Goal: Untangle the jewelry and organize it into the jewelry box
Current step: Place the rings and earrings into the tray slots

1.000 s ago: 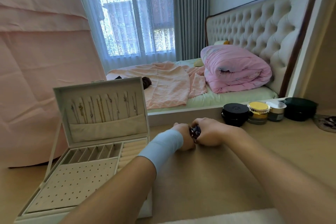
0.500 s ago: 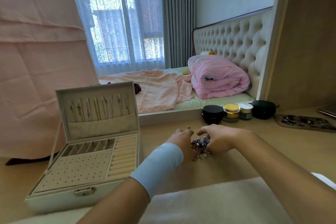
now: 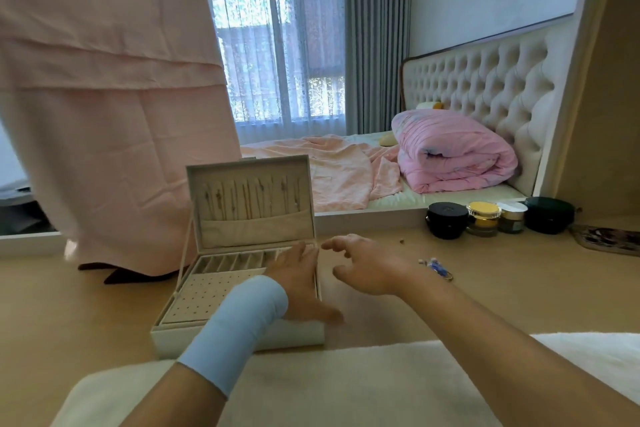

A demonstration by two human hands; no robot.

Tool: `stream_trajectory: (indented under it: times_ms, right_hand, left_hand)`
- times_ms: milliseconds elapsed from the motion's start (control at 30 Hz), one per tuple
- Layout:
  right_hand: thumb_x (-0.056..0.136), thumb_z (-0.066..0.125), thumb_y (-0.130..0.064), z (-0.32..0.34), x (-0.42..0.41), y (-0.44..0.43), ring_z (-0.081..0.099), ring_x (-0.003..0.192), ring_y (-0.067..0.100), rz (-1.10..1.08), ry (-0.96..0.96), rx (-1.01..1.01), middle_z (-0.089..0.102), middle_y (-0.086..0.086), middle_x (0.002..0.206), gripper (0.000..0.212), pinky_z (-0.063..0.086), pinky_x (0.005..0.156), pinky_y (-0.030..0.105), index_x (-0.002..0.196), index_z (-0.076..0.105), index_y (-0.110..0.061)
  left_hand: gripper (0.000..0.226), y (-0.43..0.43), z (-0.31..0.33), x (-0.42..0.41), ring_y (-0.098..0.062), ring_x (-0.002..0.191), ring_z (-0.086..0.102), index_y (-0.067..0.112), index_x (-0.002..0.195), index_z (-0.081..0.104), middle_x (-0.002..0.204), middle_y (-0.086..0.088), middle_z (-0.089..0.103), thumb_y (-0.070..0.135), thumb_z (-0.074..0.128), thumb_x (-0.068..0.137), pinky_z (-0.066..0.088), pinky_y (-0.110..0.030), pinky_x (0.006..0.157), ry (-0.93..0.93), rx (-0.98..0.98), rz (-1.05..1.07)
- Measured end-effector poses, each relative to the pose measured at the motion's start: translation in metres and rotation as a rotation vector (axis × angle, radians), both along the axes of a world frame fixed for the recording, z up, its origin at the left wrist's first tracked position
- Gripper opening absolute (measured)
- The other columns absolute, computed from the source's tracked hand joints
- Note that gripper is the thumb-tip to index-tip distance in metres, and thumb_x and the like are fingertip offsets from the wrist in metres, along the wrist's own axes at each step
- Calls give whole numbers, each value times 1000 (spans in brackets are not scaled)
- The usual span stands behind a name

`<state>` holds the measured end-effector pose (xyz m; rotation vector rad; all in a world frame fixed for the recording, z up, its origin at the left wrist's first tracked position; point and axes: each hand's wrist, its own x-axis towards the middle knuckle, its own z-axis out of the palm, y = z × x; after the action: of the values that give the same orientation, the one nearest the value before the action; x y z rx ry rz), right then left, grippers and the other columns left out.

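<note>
Left hand (image 3: pixel 298 282) flat over jewelry box (image 3: pixel 256 229), right hand (image 3: pixel 367 267) loose and empty, jewelry (image 3: pixel 437 268) beside its wrist

Box (image 3: pixel 173 340) open, lid upright, chains (image 3: pixel 249 198) hung in the lid. Left hand (image 3: pixel 298 284), blue wristband (image 3: pixel 235 326), lies flat over the box's right side, fingers straight. Right hand (image 3: pixel 367 267) just beside the box, fingers spread, holding nothing. Jewelry clump (image 3: pixel 438 269) on table (image 3: pixel 519 295) right of that wrist. Jars (image 3: pixel 481 218) behind it.

Left hand (image 3: pixel 299 284), right hand (image 3: pixel 367 267), fingers relaxed
</note>
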<state>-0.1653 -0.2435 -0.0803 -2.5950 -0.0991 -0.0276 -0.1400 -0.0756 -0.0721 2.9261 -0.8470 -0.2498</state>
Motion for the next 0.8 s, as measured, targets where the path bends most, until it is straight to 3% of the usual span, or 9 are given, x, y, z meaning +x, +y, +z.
stream_trajectory:
  times_ms: [100,200,333,567,633,733,800]
  right_hand:
    - [100,51,-41,-7,8,26,35,143,14,49,-48,29,34,-14,158,47,28,113,29,147,47,-40]
    - [98,54,-40,-14,13,37,36,144,14,39,-78,36,37,-15,159,45,25,117,29,143,54,-38]
    - [96,56,-32,-15,14,34,44,139,13,11,-118,3,51,-12,150,44,30,112,25,140,57,-32]
    - [93,57,-31,-8,1,1,53,124,14,-41,-86,-81,59,-8,138,46,37,94,22,139,57,-33]
    - [92,59,-33,-5,-5,-11,55,118,12,-62,-76,-94,61,-12,131,43,41,89,22,135,60,-37]
    - [92,61,-32,-2,-12,-29,60,105,7,-59,-83,-88,63,-15,121,37,49,82,23,127,66,-40]
    - [92,61,-24,-1,-13,-44,62,96,2,-117,-183,11,66,-11,119,32,51,84,22,120,71,-35]
  left_hand:
    - [121,27,1,0,-23,150,1,24,156,-2,164,1,-2,69,69,70,9,-40,121,0,56,-45]
    - [118,42,-7,7,-22,150,-4,25,156,-1,164,1,-4,71,67,72,5,-39,122,20,40,-40]
    - [117,36,-10,9,-23,150,-2,28,156,5,164,3,2,70,70,69,7,-42,121,20,-36,-56]
    - [113,-2,-7,7,-24,148,13,27,155,15,162,1,15,67,74,67,15,-42,121,34,-86,-148]
    - [102,-12,-2,6,-26,145,22,30,153,22,159,0,24,70,68,71,22,-44,119,63,-75,-156]
    - [66,-31,10,5,-25,118,53,33,133,52,131,-1,58,73,51,81,43,-41,101,179,-240,-133]
    - [60,-46,18,6,-22,113,56,27,132,54,128,0,59,64,53,85,45,-36,95,126,-327,-99]
